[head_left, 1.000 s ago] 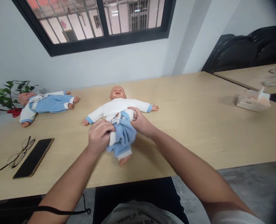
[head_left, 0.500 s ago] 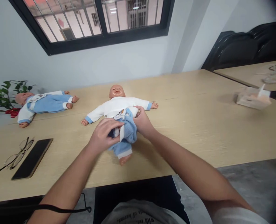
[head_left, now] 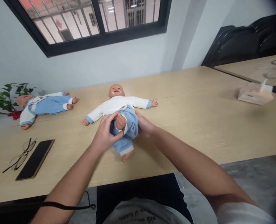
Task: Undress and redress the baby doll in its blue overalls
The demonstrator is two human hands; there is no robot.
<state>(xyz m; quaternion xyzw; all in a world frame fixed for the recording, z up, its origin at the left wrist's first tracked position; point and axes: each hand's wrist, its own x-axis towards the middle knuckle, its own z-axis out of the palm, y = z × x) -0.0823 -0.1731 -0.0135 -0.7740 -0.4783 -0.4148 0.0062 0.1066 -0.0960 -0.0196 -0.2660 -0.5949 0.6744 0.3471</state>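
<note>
A baby doll (head_left: 116, 91) lies on its back on the table in a white long-sleeved top with blue cuffs. Blue trousers (head_left: 131, 123) with white cuffs are bunched around its legs. One bare foot (head_left: 121, 121) pokes up out of a white cuff; the other foot (head_left: 127, 156) points toward me. My left hand (head_left: 107, 132) is closed around the trouser cuff by the raised foot, thumb below and fingers above. On the other side, my right hand (head_left: 144, 124) grips the bunched blue cloth, its fingertips hidden behind it.
A second doll (head_left: 50, 105) in blue and white lies at the back left beside a plant (head_left: 6, 98). Glasses (head_left: 21, 155) and a phone (head_left: 35, 159) rest at the left. A tissue box (head_left: 255, 92) stands at the right. The table's front edge is close to me.
The doll's foot has come into view through the trouser cuff, where only white cloth showed before. My right hand has moved slightly lower along the blue cloth.
</note>
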